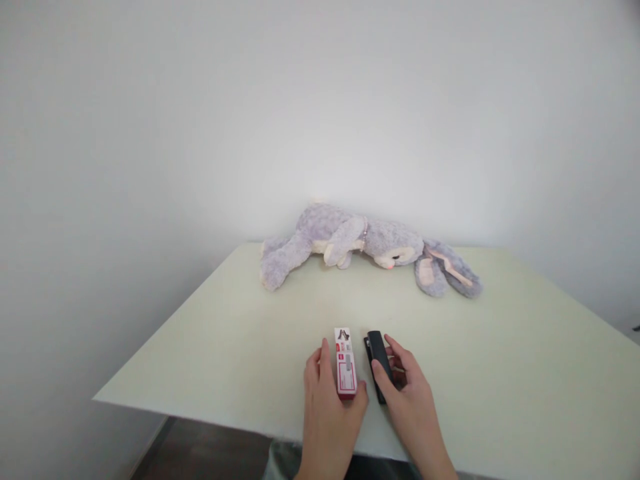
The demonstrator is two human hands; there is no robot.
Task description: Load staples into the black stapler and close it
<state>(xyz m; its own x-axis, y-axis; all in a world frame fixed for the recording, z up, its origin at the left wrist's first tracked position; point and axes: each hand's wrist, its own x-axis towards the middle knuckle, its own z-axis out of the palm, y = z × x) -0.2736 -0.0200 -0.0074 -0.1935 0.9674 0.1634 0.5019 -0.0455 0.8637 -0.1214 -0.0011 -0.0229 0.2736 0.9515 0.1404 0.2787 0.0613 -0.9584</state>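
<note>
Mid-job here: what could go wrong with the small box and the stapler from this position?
The thumb of the left hand sits between the small box and the black stapler in the right hand, so one item might get knocked into the other. The left hand seems only loosely curved around the box, so a lift could let it slip.
</note>
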